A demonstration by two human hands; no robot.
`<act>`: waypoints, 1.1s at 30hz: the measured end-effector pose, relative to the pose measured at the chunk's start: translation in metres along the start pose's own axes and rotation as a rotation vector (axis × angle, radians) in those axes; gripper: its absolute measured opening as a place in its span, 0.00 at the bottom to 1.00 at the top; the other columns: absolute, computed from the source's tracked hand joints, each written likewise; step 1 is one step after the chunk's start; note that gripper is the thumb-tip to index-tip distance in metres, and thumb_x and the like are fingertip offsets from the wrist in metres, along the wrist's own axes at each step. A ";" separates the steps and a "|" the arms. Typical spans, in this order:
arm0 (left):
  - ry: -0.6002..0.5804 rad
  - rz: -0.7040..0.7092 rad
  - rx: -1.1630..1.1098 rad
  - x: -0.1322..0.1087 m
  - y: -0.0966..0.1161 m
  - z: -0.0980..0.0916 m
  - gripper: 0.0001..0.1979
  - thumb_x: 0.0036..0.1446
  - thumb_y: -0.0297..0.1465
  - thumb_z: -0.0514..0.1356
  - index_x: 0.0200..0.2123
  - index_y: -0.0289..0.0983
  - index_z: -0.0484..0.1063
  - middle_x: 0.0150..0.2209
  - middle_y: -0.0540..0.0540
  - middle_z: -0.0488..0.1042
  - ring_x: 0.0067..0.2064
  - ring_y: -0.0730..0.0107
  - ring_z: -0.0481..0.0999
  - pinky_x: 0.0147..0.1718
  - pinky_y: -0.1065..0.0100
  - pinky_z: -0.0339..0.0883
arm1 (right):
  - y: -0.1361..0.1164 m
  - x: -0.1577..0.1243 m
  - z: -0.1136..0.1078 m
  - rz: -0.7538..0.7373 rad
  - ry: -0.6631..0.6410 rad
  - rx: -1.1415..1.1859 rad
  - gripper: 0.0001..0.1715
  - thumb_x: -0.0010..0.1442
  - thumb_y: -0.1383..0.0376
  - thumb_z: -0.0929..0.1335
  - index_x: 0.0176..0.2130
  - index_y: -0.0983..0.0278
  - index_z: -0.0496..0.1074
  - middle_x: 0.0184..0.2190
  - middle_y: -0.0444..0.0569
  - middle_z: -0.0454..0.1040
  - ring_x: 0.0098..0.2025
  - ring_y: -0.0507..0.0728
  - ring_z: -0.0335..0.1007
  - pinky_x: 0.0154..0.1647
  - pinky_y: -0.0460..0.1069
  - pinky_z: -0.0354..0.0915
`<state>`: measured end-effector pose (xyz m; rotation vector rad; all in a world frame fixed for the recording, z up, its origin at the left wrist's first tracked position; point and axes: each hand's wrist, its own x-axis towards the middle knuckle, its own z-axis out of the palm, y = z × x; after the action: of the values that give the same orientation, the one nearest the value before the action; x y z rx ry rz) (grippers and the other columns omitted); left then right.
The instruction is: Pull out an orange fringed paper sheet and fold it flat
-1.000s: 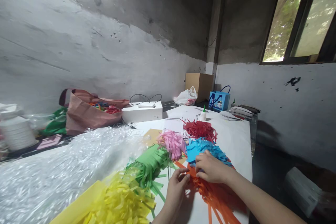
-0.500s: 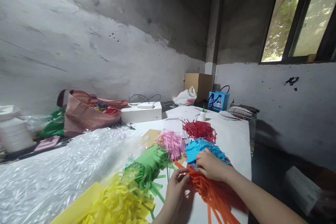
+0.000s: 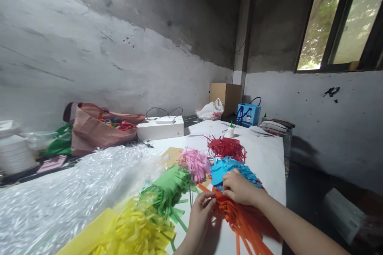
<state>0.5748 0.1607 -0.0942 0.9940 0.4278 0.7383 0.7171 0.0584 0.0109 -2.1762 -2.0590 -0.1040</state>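
While the fringed orange paper strips point(image 3: 245, 223) lie fanned just right of the green fringe point(image 3: 167, 189), the left hand point(image 3: 200, 217) pinches their near edge; the right hand point(image 3: 239, 188) presses them, fingers curled.

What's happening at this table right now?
A person is working on fringed paper at a white table. Both hands are on the orange fringed paper: the left hand pinches strips at its near end, and the right hand presses on it beside the blue bundle. Pink, red, green and yellow bundles lie around them.
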 end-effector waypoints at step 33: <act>-0.082 0.111 0.205 0.013 -0.017 -0.014 0.03 0.60 0.27 0.66 0.36 0.35 0.74 0.33 0.52 0.77 0.34 0.70 0.78 0.33 0.66 0.72 | -0.004 0.011 0.011 -0.092 -0.030 -0.051 0.06 0.66 0.68 0.70 0.35 0.64 0.76 0.37 0.45 0.77 0.46 0.58 0.73 0.55 0.59 0.63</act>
<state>0.5812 0.1729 -0.1158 1.2441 0.3843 0.7605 0.7128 0.0709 0.0016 -2.1244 -2.1960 -0.1370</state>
